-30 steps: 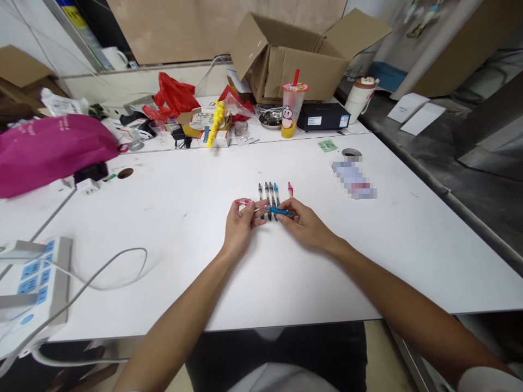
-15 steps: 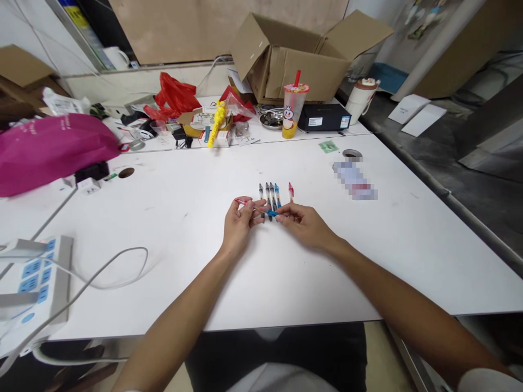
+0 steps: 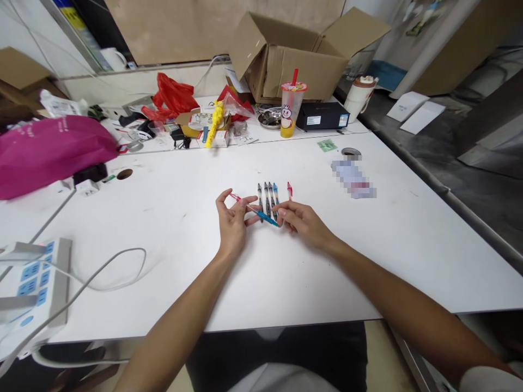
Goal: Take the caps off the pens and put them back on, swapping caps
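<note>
My left hand (image 3: pixel 233 220) is closed on a slim pen (image 3: pixel 267 218), pinched between thumb and fingers. One end of this pen is red, the other blue, and it slants down to the right. Close by the blue tip is my right hand (image 3: pixel 304 222), its thumb and fingers parted and nothing visible between them; whether a fingertip touches the tip I cannot tell. Just beyond the hands, several grey-and-black pens (image 3: pixel 266 190) and a blue pen (image 3: pixel 275 191) lie side by side on the white table. A red pen (image 3: pixel 290 189) lies apart on their right, partly hidden by my right hand.
Across the back stand a cardboard box (image 3: pixel 302 71), a drink cup (image 3: pixel 291 111) with a red straw and a black box (image 3: pixel 322 116). A tape roll (image 3: pixel 350 152) lies at right. On the left are a magenta bag (image 3: pixel 57 152), a power strip (image 3: pixel 51 283) and a loose cable (image 3: pixel 141 265).
My right fingers have come off the blue end of the pen. The left hand has shifted slightly left, and the pen tilts more steeply, showing more of its blue part.
</note>
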The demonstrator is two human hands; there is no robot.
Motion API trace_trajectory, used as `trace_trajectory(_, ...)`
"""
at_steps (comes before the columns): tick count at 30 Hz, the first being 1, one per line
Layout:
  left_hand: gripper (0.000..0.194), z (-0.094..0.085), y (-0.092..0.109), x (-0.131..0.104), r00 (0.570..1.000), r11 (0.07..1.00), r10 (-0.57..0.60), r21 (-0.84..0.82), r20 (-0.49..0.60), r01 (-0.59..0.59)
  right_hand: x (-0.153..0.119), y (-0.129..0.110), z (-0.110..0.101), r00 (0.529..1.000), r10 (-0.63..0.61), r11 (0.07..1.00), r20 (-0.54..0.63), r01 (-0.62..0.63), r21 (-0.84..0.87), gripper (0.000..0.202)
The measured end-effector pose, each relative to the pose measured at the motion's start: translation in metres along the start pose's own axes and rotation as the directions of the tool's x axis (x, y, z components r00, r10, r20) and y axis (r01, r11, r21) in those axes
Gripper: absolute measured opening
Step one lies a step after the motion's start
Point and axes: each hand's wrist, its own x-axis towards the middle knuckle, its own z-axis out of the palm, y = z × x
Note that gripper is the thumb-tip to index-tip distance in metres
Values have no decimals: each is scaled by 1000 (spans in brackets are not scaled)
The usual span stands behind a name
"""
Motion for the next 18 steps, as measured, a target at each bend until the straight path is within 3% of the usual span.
trace_trajectory(5,49,-3,6,3,1000,999,26,30,7,-26,0,-1,-5,991,-81,982,-108,61,-178,33)
trace_trajectory(8,49,-3,9,3,1000,999,22,36,12,-22,-3,-1,-4,993,-96,942,-65,69,-328,38)
trace_trajectory(11,50,-2,9,2,998,998,-11,55,57,8,-9,-2,4,996,-78,891,51,93,-444,37)
trace_trajectory(14,63,-1,6,1,990,996,-68,71,126,59,-14,-4,14,983,-95,836,157,165,-524,40)
trace_trajectory(16,73,0,5,1,986,994,-98,63,134,90,-14,-6,16,983,-109,802,145,173,-571,44)
trace_trajectory(18,69,-1,4,2,990,994,-104,54,98,99,-13,-8,15,992,-113,769,56,123,-628,46)
